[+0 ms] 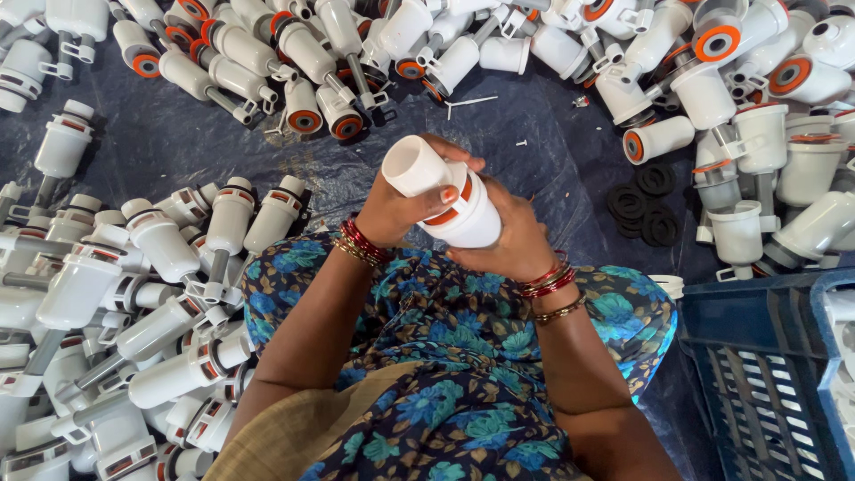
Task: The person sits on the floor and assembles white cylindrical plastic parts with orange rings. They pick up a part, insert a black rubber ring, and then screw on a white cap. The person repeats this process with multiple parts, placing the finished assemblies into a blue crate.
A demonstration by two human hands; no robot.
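Both my hands hold one white plastic plumbing fitting [445, 191] with an orange ring, tilted up to the left above my lap. My left hand [401, 209] grips its narrower upper neck, thumb across the orange band. My right hand [512, 236] cups the wider lower body from the right. Red and gold bangles circle both wrists. I sit on a dark blue tarp [178, 147] in a blue floral garment.
Heaps of similar white fittings with orange rings lie to the left [134, 303], along the top [356, 44] and at the right [757, 134]. Several black rubber washers [646, 205] lie on the tarp. A blue plastic crate [766, 374] stands at the lower right.
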